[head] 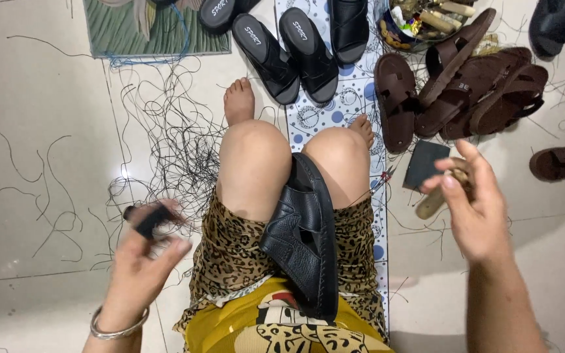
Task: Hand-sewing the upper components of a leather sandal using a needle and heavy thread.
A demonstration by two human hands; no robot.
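On lap, black sandal (302, 235); left hand (140, 261) grips blurred dark object; right hand (472, 209) holds part-hidden wooden-handled tool (431, 204)

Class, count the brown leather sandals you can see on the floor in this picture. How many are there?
5 at least: one lying alone, three piled beside it, one at the right edge. Others may be hidden in the pile.

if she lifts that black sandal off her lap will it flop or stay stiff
The black sandal probably keeps its shape: its sole looks thick and moulded. The stitched leather straps likely flex. Wedged on edge between the thighs, it may tip once they part.
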